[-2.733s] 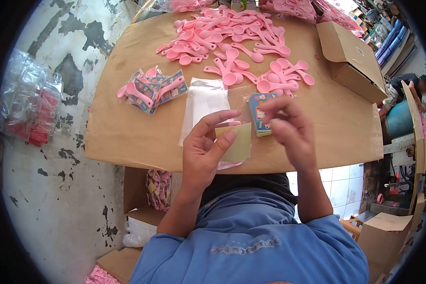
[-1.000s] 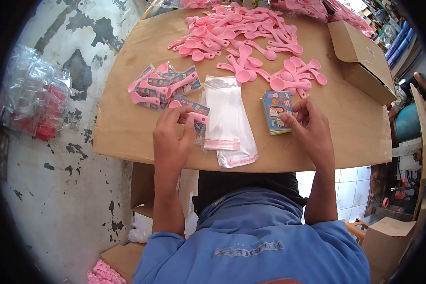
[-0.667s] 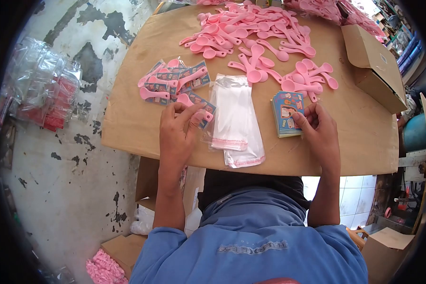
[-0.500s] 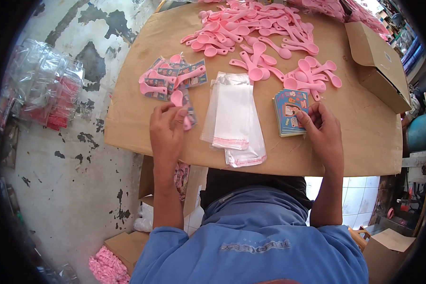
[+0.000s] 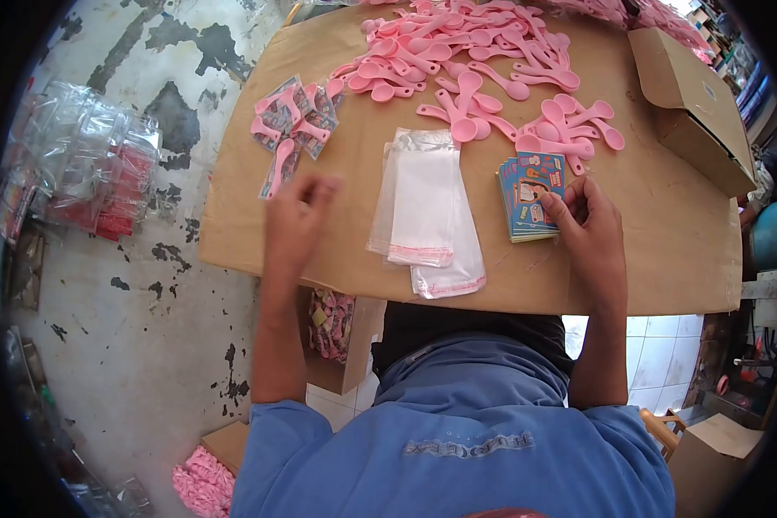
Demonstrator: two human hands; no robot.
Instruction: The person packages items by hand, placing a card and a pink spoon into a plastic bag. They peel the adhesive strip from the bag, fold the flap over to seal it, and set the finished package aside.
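My left hand [image 5: 292, 217] hovers blurred over the left part of the cardboard tabletop [image 5: 656, 242], fingers apart and empty. Just beyond its fingertips lies a packed pink spoon packet [image 5: 278, 169], at the near end of a small pile of packed spoons [image 5: 295, 114]. My right hand [image 5: 589, 223] sits at the right edge of a stack of printed cards [image 5: 525, 194], thumb and fingers pinching the top card, which is slightly fanned off the stack. A stack of clear plastic bags [image 5: 427, 203] lies between the two hands.
Many loose pink spoons [image 5: 466, 60] cover the far half of the tabletop. A brown cardboard box [image 5: 695, 95] sits at the far right. Bundles of plastic bags [image 5: 78, 173] lie on the floor at left. An open box of packed goods [image 5: 332, 324] stands under the table edge.
My left hand carried a packed spoon packet left and let it go by the pile, then drew back. My right hand stayed at the card stack and worked its top card loose.
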